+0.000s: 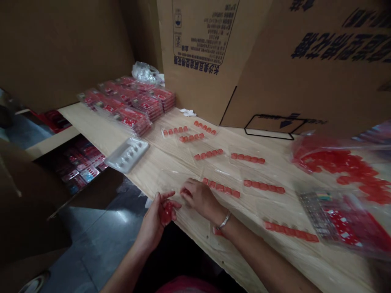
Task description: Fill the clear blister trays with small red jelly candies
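Observation:
My left hand [158,217], palm up at the table's front edge, cups several small red translucent pieces [166,213]; its thumb and index finger extend past them. Just to its right, my right hand [198,198] is low over the table with its fingertips pinched together. Whatever is in that pinch is too small or hidden to make out. A clear plastic sheet or tray [171,179] lies beyond the fingertips. Beside my right hand runs a row of red cube-like pieces [222,188] on clear plastic. Under my right wrist another red piece [217,231] is partly covered.
More red rows [264,186] lie across the wooden table [244,226]. A white moulded tray [127,154] and stacked red packs [137,103] are at left. Loose red pieces fill a clear bag [336,158] at right, near a flat pack [342,221]. Large cardboard boxes [259,81] stand behind.

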A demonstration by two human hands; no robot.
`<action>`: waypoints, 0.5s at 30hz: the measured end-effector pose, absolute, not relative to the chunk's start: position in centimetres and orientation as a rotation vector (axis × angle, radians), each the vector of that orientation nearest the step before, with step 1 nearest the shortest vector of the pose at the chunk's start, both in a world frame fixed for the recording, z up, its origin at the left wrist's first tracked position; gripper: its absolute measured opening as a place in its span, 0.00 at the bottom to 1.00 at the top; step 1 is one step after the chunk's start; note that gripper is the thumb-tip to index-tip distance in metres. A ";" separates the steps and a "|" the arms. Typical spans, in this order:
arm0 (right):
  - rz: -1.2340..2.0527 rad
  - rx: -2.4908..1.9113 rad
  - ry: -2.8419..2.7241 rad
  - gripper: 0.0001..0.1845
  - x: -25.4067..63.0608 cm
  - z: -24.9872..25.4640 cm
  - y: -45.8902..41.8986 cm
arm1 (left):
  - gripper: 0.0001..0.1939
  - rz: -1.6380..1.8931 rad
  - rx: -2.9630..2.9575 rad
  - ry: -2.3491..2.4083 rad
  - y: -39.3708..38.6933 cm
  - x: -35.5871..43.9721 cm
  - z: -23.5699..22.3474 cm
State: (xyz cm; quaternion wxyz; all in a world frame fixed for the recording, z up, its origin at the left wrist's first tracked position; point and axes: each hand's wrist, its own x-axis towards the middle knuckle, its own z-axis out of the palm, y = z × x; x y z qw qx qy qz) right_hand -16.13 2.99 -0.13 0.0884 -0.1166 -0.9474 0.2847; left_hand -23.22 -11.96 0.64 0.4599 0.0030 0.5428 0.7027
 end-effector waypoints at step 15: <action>0.910 0.207 -2.935 0.08 -13.6 2.9 1.6 | 0.41 1.511 0.033 1.159 -11.4 -21.6 1.1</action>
